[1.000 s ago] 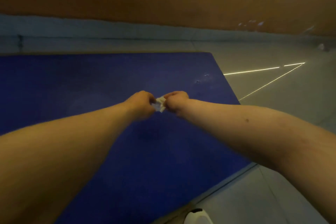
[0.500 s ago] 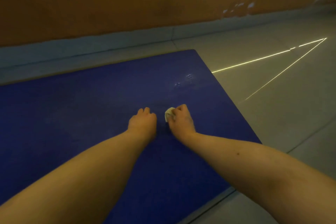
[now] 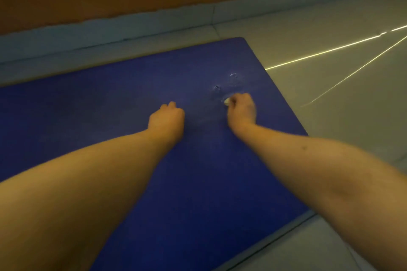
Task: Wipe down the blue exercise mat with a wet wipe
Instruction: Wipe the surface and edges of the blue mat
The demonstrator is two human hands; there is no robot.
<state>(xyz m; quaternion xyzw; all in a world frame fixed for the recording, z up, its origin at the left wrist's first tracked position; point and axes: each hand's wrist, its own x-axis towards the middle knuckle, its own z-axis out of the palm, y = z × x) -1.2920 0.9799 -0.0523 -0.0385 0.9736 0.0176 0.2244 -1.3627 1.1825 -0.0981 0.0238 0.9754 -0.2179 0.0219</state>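
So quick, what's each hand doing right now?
Left hand: fingers curled, nothing visible in it, resting on the blue exercise mat.
Right hand: grips the wadded wet wipe.

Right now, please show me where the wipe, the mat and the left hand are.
wipe [image 3: 227, 101], head view, the pale end that shows.
mat [image 3: 110, 116], head view, bare blue surface.
left hand [image 3: 167, 119], head view, back of the hand.

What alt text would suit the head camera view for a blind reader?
A person's right hand holds a small crumpled wet wipe against a blue exercise mat, near two small marks. The left hand rests on the mat beside it, fingers curled, empty.
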